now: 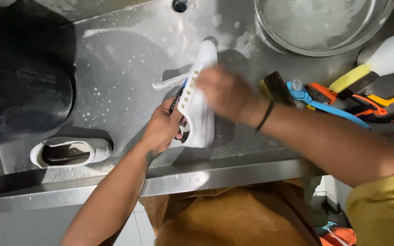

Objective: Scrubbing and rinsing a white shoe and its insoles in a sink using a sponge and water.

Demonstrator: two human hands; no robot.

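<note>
White sneaker (200,98) sits on wet steel tabletop (115,68), L hand (163,127) fingers clamped on its collar; R hand (224,93) blurred, grip unclear. Soapy surface, shoe could slip w/ hard scrubbing.

We are looking down at a shoe-cleaning wash station, the kind found in a small workshop or utility area. A wet stainless steel tabletop (115,68) with a raised front lip is flecked with soap suds, and a drain hole (180,5) sits at its far edge. A large metal basin (324,23) holds cloudy, soapy water. Several scrubbing brushes (324,98) with blue, orange and yellow handles lie beside it. Two white sneakers, one (199,109) mid-tabletop and one (69,152) at the left, rest on the wet metal. White floor tiles (135,228) show below.
</note>
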